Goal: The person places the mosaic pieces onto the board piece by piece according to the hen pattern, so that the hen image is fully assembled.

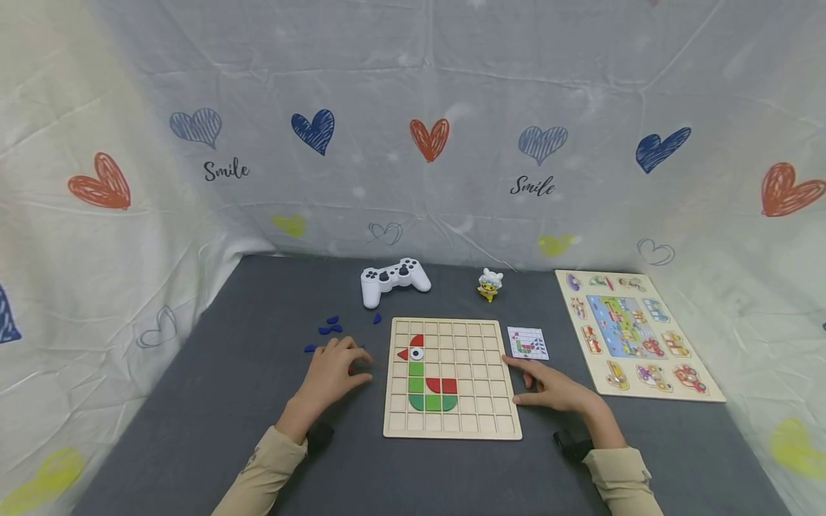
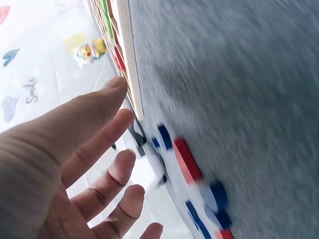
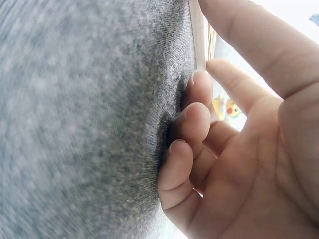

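A square wooden grid board (image 1: 477, 426) lies between the hands. Flat green pieces (image 1: 416, 385), red pieces (image 1: 449, 385) and a round eye piece (image 1: 416, 353) form a bird on it. To its left, my left hand (image 1: 330, 371) hovers with spread, loosely bent fingers, holding nothing. Below those fingers, a red piece (image 2: 188, 160) and several blue pieces (image 2: 164, 137) lie on the cloth. My right hand (image 1: 556, 388) touches the board's right edge with index fingertip and thumb; its other fingers are bent against the cloth in the right wrist view.
Behind the board are a white game controller (image 1: 393, 279) and a small yellow-and-white figure (image 1: 490, 284). A printed pattern card (image 1: 528, 343) lies just right of the board. Farther right is a wooden picture puzzle (image 1: 645, 337). A printed cloth curtain (image 1: 361, 179) encloses the dark table (image 1: 413, 480).
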`<move>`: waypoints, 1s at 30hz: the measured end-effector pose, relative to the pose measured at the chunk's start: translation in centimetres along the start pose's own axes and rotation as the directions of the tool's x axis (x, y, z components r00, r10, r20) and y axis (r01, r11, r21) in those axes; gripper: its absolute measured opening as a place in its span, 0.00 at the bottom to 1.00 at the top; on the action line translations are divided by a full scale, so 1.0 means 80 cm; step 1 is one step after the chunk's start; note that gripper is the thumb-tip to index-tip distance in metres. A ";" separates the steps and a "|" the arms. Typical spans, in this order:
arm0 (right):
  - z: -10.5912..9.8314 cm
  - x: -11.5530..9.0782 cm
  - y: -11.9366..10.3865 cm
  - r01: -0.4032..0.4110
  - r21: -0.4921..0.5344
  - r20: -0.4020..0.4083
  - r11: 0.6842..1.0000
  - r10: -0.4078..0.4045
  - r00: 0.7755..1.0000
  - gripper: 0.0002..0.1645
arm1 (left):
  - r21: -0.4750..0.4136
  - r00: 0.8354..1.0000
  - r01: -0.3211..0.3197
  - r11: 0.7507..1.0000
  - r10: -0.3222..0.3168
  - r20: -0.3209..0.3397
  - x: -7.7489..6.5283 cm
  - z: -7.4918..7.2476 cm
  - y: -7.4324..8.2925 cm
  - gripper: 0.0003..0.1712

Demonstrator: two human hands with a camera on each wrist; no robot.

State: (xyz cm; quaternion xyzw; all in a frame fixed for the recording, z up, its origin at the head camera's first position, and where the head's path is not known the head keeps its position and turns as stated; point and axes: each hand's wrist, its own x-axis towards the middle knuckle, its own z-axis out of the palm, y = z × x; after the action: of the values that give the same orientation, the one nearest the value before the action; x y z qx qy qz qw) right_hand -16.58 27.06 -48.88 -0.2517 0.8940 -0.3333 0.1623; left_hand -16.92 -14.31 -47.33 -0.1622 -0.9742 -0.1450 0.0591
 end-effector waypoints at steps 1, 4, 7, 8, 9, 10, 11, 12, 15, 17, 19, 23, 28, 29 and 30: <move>0.000 0.000 0.000 0.003 -0.001 0.000 1.000 -0.003 1.000 0.45 | 0.002 1.000 0.005 1.000 -0.005 -0.001 -0.001 -0.002 -0.003 0.14; 0.000 0.000 0.001 0.007 -0.002 -0.001 1.000 -0.007 1.000 0.45 | 0.014 1.000 0.018 1.000 -0.018 -0.013 -0.004 -0.005 -0.013 0.14; 0.000 0.000 0.002 0.010 -0.003 0.000 1.000 -0.010 1.000 0.45 | 0.010 0.999 0.035 0.999 -0.035 -0.027 -0.008 -0.007 -0.021 0.14; 0.000 0.000 0.001 0.010 -0.003 0.000 1.000 -0.010 1.000 0.45 | 0.008 0.999 0.042 0.999 -0.042 -0.030 -0.009 -0.008 -0.024 0.14; 0.000 0.000 0.001 0.012 -0.003 0.000 1.000 -0.012 1.000 0.45 | 0.000 0.998 0.051 0.999 -0.051 -0.031 -0.010 -0.009 -0.026 0.13; 0.000 0.000 0.001 0.013 -0.005 0.000 1.000 -0.013 1.000 0.45 | -0.004 0.998 0.058 0.998 -0.058 -0.033 -0.011 -0.010 -0.028 0.13; 0.000 0.000 0.001 0.013 -0.005 0.002 1.000 -0.013 1.000 0.45 | -0.007 0.997 0.065 0.998 -0.066 -0.035 -0.012 -0.010 -0.029 0.13; 0.000 0.000 0.001 0.013 -0.004 0.003 1.000 -0.013 1.000 0.45 | -0.011 0.997 0.073 0.997 -0.074 -0.036 -0.013 -0.011 -0.031 0.13; -0.001 0.000 -0.001 0.012 -0.001 0.007 1.000 -0.012 1.000 0.45 | -0.029 0.994 0.101 0.994 -0.102 -0.035 -0.015 -0.011 -0.036 0.14; -0.001 0.000 -0.001 0.011 0.003 0.010 1.000 -0.011 1.000 0.45 | -0.035 0.992 0.117 0.992 -0.118 -0.036 -0.017 -0.011 -0.038 0.14; -0.001 0.000 -0.002 0.014 0.004 0.010 1.000 -0.015 1.000 0.45 | -0.041 0.990 0.132 0.990 -0.133 -0.038 -0.018 -0.012 -0.040 0.15; -0.001 0.000 -0.001 0.023 0.004 0.010 1.000 -0.023 1.000 0.44 | -0.029 0.988 0.143 0.989 -0.144 -0.050 -0.020 -0.011 -0.041 0.15; -0.001 0.000 0.001 0.024 0.008 0.011 1.000 -0.024 1.000 0.45 | -0.015 0.988 0.149 0.989 -0.149 -0.043 -0.020 -0.012 -0.039 0.17; -0.001 0.000 0.001 0.025 0.008 0.011 1.000 -0.025 1.000 0.45 | -0.013 0.988 0.150 0.989 -0.151 -0.038 -0.020 -0.013 -0.039 0.17; 0.000 0.000 0.001 0.024 0.008 0.011 1.000 -0.025 1.000 0.45 | -0.012 0.988 0.148 0.989 -0.148 -0.036 -0.020 -0.013 -0.038 0.18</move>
State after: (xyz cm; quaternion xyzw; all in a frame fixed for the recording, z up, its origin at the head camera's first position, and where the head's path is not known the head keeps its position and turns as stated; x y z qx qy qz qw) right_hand -16.66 27.13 -48.94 -0.2638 0.8885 -0.3375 0.1645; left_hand -16.37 -17.84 -47.42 -0.0870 -0.9817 -0.1564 0.0653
